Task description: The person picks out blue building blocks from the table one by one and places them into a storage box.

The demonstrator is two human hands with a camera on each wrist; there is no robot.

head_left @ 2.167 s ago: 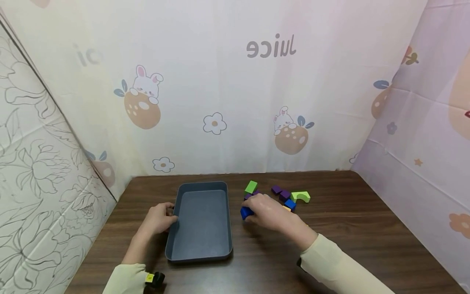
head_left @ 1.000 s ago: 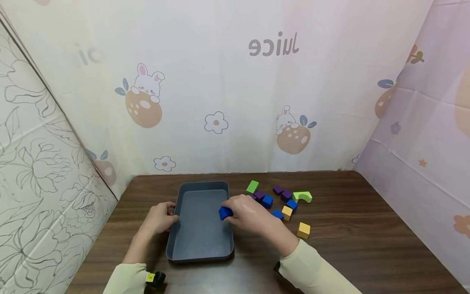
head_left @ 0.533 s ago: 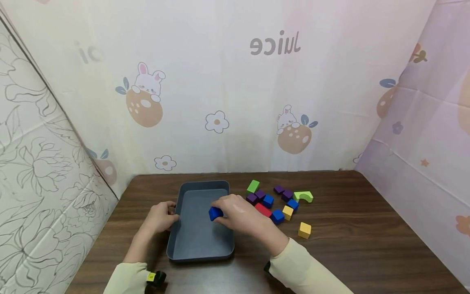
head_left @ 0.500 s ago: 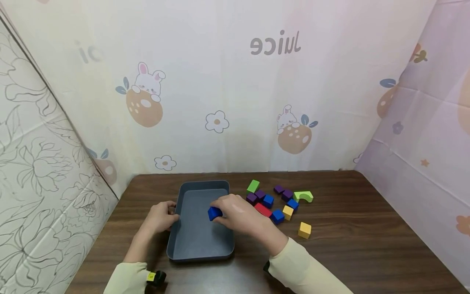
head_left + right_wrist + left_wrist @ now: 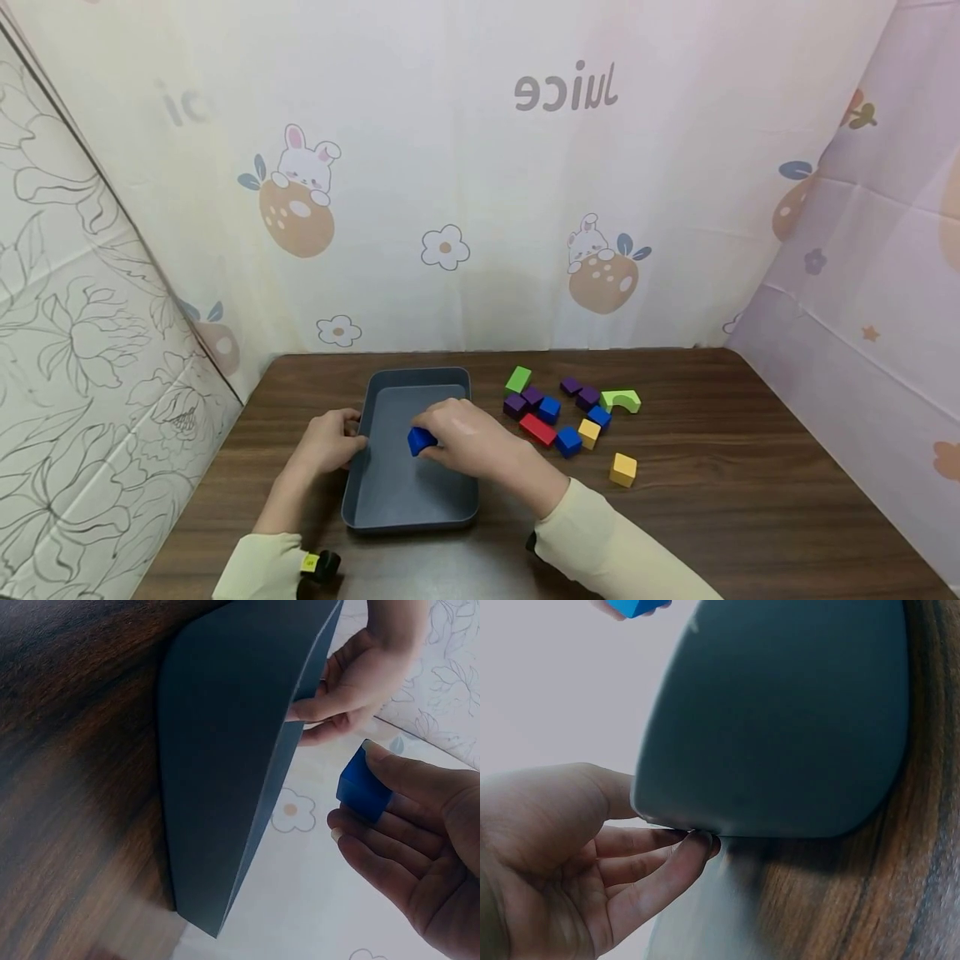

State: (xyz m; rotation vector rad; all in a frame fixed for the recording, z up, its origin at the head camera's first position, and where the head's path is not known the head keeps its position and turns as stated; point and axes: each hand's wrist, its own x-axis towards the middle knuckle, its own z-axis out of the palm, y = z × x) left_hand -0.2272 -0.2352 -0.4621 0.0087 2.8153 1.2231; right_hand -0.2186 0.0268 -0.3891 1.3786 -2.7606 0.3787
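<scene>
A dark grey rectangular tray (image 5: 408, 500) lies on the wooden table in the head view. At its left wall, my left hand (image 5: 330, 442) grips the side, thumb over the rim and fingers against the outside; the left wrist view shows this hand (image 5: 577, 862) close up. Over the tray's middle, my right hand (image 5: 468, 437) pinches a blue block (image 5: 420, 441). In the right wrist view the block (image 5: 363, 784) sits between thumb and fingers, held apart from the tray wall (image 5: 225, 735).
Right of the tray lie several loose blocks: a green block (image 5: 517, 381), purple cubes (image 5: 515, 406), a red block (image 5: 537, 430), blue cubes (image 5: 568, 442), yellow cubes (image 5: 622, 469) and a light green arch (image 5: 621, 401). A patterned curtain (image 5: 487, 167) hangs behind the table.
My right hand has carried the blue block leftward from the loose blocks to above the tray, uncovering the red and yellow blocks. My left hand has stayed on the tray's side.
</scene>
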